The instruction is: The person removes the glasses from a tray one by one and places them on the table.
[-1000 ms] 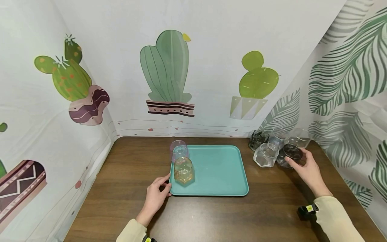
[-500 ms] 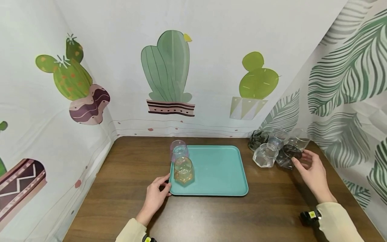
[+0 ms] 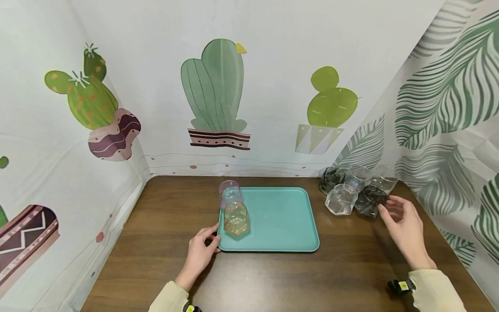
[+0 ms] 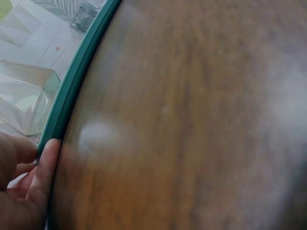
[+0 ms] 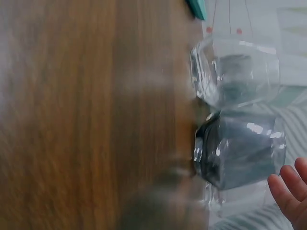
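Note:
My left hand [image 3: 202, 251] holds the turquoise tray [image 3: 280, 221] at its front left corner, thumb against the outer rim in the left wrist view. An amber-tinted glass [image 3: 235, 219] stands on the tray's left part, with a pinkish-purple glass [image 3: 230, 194] behind it by the back left corner. On the right, my right hand [image 3: 405, 227] is beside a dark grey glass [image 3: 371, 201], fingers loosely bent. In the right wrist view its fingertips [image 5: 288, 184] appear just off that glass's rim. Left of the dark glass stands a clear faceted glass [image 3: 341, 200].
Behind these two are another dark glass [image 3: 332, 180], a bluish clear glass [image 3: 357, 177] and a clear glass [image 3: 383, 178], all close together. The wooden table [image 3: 296, 277] meets a printed cloth wall [image 3: 273, 130] at the back and sides.
My right hand has loosened its hold on the dark grey glass and drawn back to the right and slightly toward me. The left hand and the tray stay in place.

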Demonstrator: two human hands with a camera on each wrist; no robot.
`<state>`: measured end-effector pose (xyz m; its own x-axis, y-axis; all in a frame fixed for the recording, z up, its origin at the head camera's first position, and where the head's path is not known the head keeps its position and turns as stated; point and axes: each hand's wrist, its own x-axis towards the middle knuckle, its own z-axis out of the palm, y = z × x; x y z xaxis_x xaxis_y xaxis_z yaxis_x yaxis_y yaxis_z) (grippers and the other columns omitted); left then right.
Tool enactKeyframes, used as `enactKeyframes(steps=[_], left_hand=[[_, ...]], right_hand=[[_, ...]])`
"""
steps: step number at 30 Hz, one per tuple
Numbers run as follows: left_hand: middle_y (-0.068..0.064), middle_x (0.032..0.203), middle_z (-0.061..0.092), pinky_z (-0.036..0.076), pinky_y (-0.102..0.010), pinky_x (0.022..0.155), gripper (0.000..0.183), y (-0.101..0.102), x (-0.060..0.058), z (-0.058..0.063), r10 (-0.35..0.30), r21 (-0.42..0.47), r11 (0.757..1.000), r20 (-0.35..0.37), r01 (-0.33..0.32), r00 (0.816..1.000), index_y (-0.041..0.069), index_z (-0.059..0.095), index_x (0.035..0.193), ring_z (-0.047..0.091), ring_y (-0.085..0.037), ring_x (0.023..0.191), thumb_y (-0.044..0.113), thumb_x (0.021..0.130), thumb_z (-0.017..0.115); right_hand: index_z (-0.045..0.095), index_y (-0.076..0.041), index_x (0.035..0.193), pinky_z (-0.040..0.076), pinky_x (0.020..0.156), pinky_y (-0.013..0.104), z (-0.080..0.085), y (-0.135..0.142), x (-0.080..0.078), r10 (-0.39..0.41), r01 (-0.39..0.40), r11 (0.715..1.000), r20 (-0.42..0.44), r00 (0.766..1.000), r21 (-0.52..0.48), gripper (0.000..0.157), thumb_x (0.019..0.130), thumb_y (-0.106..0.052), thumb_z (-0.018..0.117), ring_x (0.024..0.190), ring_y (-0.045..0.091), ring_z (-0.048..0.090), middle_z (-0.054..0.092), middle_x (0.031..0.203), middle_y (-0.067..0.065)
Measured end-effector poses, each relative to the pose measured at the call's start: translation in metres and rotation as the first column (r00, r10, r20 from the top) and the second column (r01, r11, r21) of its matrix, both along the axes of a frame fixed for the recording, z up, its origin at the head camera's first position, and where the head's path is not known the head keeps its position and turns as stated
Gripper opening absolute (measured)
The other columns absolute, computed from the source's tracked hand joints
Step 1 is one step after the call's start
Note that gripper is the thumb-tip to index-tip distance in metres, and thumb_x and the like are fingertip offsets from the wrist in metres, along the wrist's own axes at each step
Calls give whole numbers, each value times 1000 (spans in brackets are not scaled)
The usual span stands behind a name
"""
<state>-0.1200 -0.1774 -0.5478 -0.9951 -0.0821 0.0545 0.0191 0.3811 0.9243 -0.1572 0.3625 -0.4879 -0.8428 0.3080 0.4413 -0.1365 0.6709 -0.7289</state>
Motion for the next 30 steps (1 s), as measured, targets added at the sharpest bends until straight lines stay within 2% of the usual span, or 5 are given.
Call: enactKeyframes(steps=[9, 13, 18, 23, 30], left_hand=[[-18, 120, 67, 65, -22, 61, 42, 0, 0, -1, 1, 2, 1000, -3, -1, 1000, 0, 66, 138, 68, -12, 76, -3, 96, 69], [-18, 119, 67, 65, -22, 61, 42, 0, 0, 0, 2, 4, 1000, -4, -2, 1000, 0, 66, 138, 68, -12, 76, -3, 96, 69], [-18, 119, 67, 65, -22, 61, 42, 0, 0, 1, 3, 7, 1000, -2, -3, 1000, 0, 66, 138, 67, -11, 75, -4, 96, 69], [-18, 118, 67, 65, -22, 61, 42, 0, 0, 1, 4, -1, 1000, -2, -4, 1000, 0, 66, 138, 67, -10, 73, -3, 96, 69], [-18, 119, 67, 65, -22, 61, 42, -1, 0, 1, -2, -1, 1000, -8, 2, 1000, 0, 66, 138, 68, -10, 73, -3, 96, 69]], right_hand=[[64, 3, 128, 47, 74, -3, 0, -23, 9, 78, -76, 997, -101, 992, 26, 41, 89, 3, 77, 87, -20, 55, 61, 107, -13], [64, 5, 126, 48, 74, -2, 2, -36, 13, 107, -104, 994, -117, 987, 36, 40, 88, 6, 77, 88, -17, 57, 63, 107, -8], [64, 7, 125, 51, 82, 0, 5, -54, 17, 151, -156, 987, -113, 982, -30, 38, 88, 10, 74, 92, -13, 60, 65, 105, -10], [64, 7, 128, 52, 84, 2, 6, -72, 21, 239, -249, 966, -132, 962, -68, 42, 88, 15, 73, 97, -6, 63, 66, 110, -11], [64, 2, 131, 54, 86, 5, 5, -94, 24, 339, -347, 937, -147, 929, -37, 51, 83, 17, 76, 99, -4, 63, 62, 115, -14]])
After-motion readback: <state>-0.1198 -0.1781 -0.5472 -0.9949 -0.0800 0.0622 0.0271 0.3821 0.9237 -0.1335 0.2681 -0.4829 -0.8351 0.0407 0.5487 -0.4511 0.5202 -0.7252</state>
